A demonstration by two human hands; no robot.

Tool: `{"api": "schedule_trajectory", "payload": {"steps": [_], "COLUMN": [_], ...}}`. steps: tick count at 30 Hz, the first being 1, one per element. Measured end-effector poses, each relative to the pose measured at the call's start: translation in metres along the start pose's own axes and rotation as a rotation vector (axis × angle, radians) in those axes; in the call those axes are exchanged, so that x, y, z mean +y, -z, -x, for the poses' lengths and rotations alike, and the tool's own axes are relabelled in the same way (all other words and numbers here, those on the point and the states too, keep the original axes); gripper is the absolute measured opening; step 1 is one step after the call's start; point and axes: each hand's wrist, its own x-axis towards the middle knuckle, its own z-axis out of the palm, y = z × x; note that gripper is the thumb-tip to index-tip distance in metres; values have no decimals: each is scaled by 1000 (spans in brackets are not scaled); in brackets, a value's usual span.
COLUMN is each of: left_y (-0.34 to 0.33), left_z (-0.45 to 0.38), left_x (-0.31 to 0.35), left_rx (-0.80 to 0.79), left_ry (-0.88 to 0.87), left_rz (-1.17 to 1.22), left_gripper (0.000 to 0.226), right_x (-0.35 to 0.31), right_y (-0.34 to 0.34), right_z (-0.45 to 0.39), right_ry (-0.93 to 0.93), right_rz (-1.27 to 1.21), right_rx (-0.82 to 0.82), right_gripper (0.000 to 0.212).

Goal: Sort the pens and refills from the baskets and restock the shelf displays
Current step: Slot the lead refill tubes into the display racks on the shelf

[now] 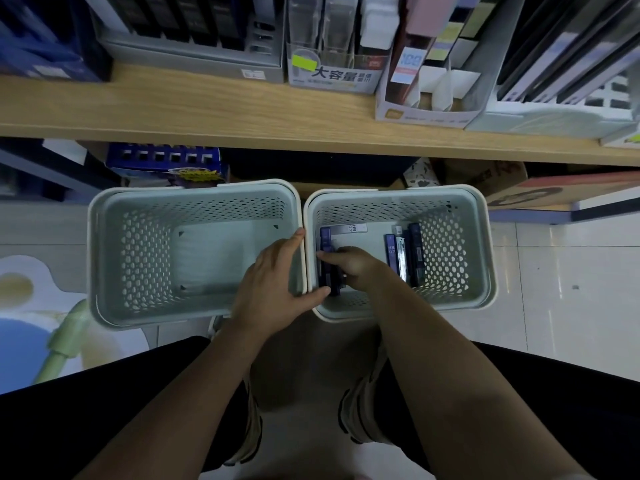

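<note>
Dark blue refill packs (327, 268) lie at the left side of your right basket (485, 244), and your right hand (349, 266) curls onto them, seemingly gripping one. More packs (405, 254) lie toward that basket's right side. Your left hand (273, 289), fingers straight, rests across the touching rims, over the left basket (100, 244). A wooden shelf (207, 109) of stationery boxes sits beyond.

2 baskets (104, 271) side by side below shelf (207, 112); refill packs (412, 254) in right one.
</note>
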Motion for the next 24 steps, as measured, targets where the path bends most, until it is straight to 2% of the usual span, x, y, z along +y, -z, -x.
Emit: {"api": "schedule_trajectory", "payload": {"steps": [3,6,11,14,24], "left_y": [0,-1,-1,0,2], "left_z": [0,0,0,0,1], "left_x": [-1,-2,-2,-2,1], "left_rx": [3,1,2,4,2], "left_ry": [-5,-6,-11,-13,-3], "left_rz": [-4,-2,-5,-5,10], "left_gripper": [105,104,104,104,102], "right_x": [0,1,0,1,-7], "right_y": [1,3,7,10,18], "right_z": [5,6,8,9,28], "right_ry": [-23,-27,-22,-1,95], "right_rz": [-38,-89,-60,-41,-55], "right_rx": [-37,-85,-105,-57,-99], "right_gripper": [42,36,41,38,34]}}
